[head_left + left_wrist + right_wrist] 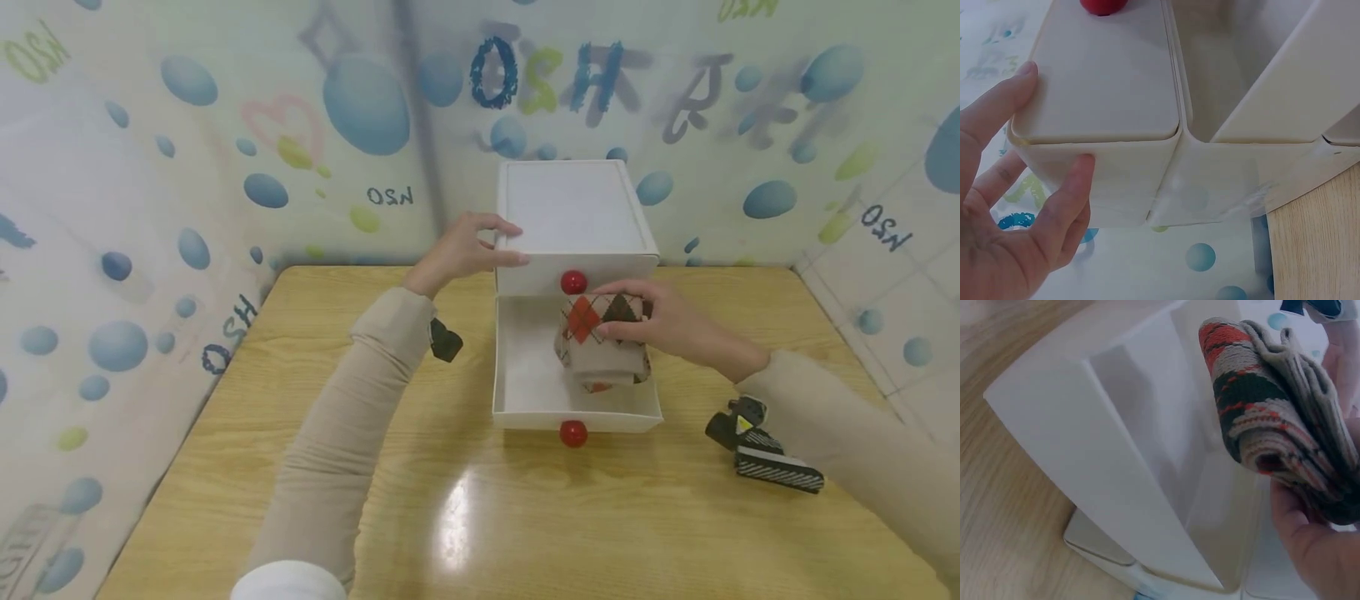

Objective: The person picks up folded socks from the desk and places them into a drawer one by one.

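A small white two-drawer box (566,208) stands on the table, its lower drawer (525,367) pulled out. My left hand (468,250) holds the upper left corner of the box, with fingertips over the top and side edges. In the left wrist view, the thumb and fingers straddle that corner. Over the right part of the open drawer, my right hand (667,321) grips a folded bundle of beige argyle socks (600,346) with red and dark green diamonds. The right wrist view shows the socks (1260,406) folded, above the drawer's interior.
Red round knobs sit on the upper drawer front (573,282) and the lower drawer front (573,433). The wooden table (420,500) extends around the box. Behind it hangs a patterned wall covering (450,125). A black wrist device (765,446) is strapped below the right sleeve.
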### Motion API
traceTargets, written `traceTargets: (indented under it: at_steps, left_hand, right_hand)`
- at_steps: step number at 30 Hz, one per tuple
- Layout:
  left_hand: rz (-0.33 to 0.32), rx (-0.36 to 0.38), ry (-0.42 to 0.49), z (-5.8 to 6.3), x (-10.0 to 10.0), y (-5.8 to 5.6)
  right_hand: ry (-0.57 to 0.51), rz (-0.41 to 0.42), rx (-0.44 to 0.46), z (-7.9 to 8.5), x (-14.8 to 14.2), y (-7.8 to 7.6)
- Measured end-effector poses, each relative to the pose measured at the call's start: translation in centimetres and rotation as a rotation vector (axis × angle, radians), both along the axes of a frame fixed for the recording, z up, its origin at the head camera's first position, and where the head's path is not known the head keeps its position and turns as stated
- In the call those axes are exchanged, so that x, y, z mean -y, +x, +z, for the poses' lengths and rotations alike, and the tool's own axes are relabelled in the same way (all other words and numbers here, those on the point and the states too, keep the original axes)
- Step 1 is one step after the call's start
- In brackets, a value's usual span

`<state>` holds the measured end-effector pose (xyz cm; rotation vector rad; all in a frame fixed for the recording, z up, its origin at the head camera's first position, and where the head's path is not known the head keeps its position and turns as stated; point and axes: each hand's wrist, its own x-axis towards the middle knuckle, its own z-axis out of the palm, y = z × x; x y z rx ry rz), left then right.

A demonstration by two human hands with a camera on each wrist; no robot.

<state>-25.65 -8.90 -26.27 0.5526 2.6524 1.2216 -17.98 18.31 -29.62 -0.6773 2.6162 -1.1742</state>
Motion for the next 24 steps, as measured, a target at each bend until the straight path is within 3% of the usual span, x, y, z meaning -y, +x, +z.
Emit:
traceTargets:
  at_steps: [3, 10, 20, 24]
  left_hand:
    - [-0.003, -0.004, -0.002, 0.1, 0.0, 0.0]
    - [-0.001, -0.007, 0.008, 0.3, 0.1, 0.1]
    - [-0.007, -0.004, 0.017, 0.2, 0.1, 0.2]
    - [0.001, 0.005, 0.014, 0.1, 0.0, 0.1]
  right_hand:
    - [-0.024, 0.016, 0.064, -0.8, 0.9, -0.6]
    - [-0.022, 0.091, 0.119, -1.8, 3.3, -1.4]
    - [0.029, 0.088, 0.226, -2.0, 4.3, -1.9]
    - [0.018, 0.074, 0.314, -2.4, 4.5, -2.1]
